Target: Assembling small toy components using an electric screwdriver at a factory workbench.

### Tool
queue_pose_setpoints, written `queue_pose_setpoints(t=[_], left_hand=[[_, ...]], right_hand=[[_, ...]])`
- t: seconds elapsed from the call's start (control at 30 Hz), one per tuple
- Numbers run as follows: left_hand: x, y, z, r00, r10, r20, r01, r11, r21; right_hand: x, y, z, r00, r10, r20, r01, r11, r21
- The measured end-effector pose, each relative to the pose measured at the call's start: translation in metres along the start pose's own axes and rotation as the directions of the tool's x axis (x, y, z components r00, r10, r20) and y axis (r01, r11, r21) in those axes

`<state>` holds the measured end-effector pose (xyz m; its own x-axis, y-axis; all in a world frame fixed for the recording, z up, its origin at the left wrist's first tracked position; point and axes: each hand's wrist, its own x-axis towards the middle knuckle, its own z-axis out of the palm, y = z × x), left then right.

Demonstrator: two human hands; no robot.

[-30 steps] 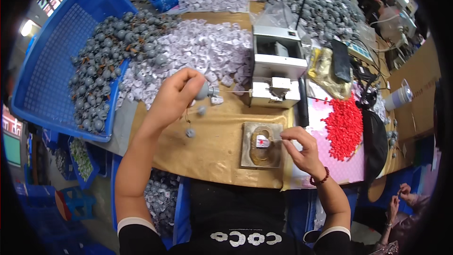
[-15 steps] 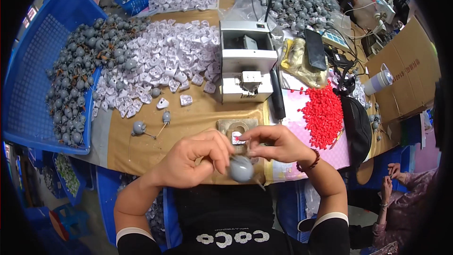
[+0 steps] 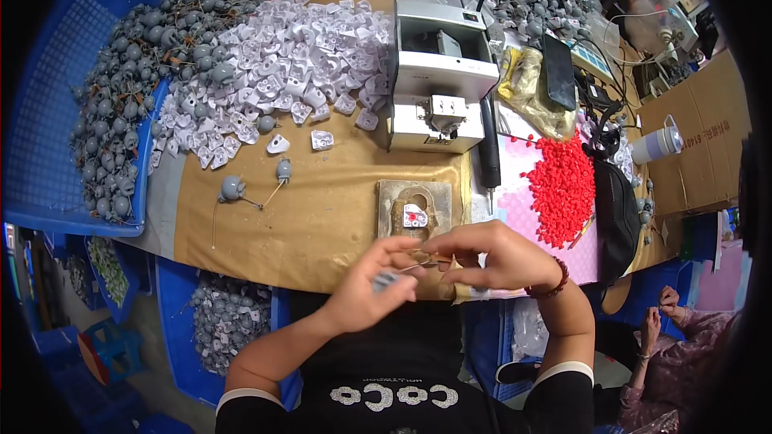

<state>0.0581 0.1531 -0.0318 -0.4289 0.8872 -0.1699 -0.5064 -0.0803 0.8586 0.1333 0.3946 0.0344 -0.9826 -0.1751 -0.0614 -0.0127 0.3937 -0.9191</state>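
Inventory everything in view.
table: one, brown, centre
crate: one, blue, table's left
lower bins: several, blue, below table
grey parts: many, grey, crate, table
white pieces: many, white, table's back left
machine: one, white, centre
handheld tool: one, black, beside machine
fixture block: one, grey-brown, before machine
red pieces: many, red, table's right
flat device: one, black, behind red pieces
bag: one, black, right edge
cup: one, pale, right
cardboard box: one, brown, right
co-worker's hands: two, bare, lower right
left hand: one, bare, front, holding grey part
right hand: one, bare, beside left
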Motion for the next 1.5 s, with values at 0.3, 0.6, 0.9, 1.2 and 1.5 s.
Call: queue_pose_setpoints(t=[0.3,0.6,0.9,1.2,1.5], left_hand=[[0.008,-0.001,-0.013,0.960,0.214,-0.182,-0.046,0.758,0.650],[0.024,-0.009,-0.016,0.899,0.424,0.109,-0.234,0.257,0.938],[0.026,-0.005,-0.018,0.875,0.465,0.136,-0.131,-0.044,0.990],[0.046,-0.027,-0.016,0.870,0.446,0.213,-0.107,-0.249,0.962],[0.052,-0.025,-0.023,0.835,0.475,0.277,-0.198,-0.212,0.957]], right_hand=[[0.015,0.062,0.025,0.933,-0.304,-0.194,0.158,0.827,-0.540],[0.027,0.068,0.029,0.924,-0.382,0.026,0.239,0.524,-0.817],[0.018,0.060,0.048,0.952,-0.270,0.146,0.230,0.315,-0.921],[-0.023,0.073,0.005,0.958,-0.060,-0.281,-0.037,0.944,-0.329],[-0.040,0.122,0.034,0.859,-0.160,-0.486,-0.097,0.882,-0.462]])
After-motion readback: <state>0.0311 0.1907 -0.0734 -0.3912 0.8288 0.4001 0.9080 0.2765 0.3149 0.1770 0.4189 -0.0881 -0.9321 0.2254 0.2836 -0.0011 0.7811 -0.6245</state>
